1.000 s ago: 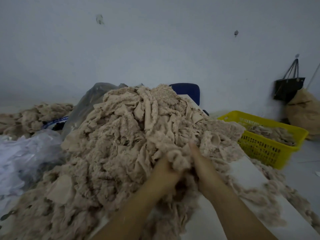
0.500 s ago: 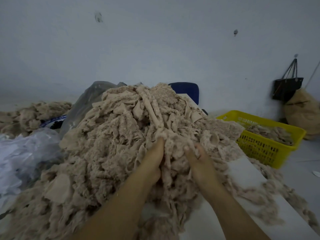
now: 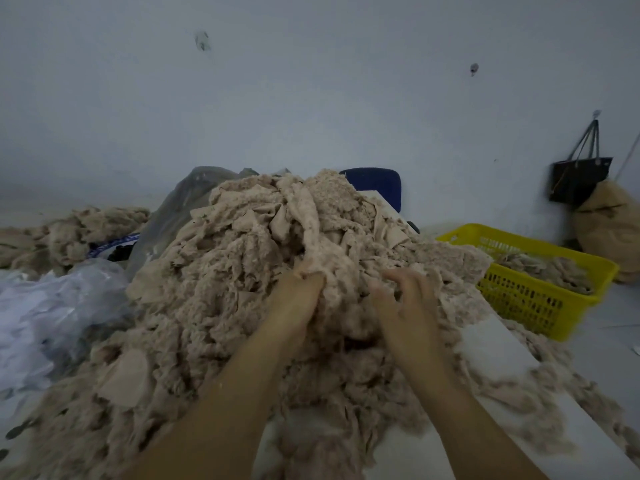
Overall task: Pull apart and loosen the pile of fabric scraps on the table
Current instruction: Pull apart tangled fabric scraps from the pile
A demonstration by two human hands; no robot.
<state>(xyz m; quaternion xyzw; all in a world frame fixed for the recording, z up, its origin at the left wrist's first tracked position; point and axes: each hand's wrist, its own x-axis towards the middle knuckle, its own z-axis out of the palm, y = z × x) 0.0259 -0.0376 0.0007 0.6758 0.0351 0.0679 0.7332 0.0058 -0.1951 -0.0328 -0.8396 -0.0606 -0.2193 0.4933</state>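
scraps (image 3: 221, 271) regripped higher, right hand (image 3: 405, 306) seemingly freed

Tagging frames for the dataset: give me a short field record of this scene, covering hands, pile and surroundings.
left hand: grips a bunch of scraps near the pile's middle
right hand: fingers curled over the scraps, blurred; grip unclear
pile of fabric scraps: beige, tall heap covering most of the table
table: white, bare strip showing at right
yellow basket: right of the pile, some scraps inside
black bag: hangs on the wall, far right
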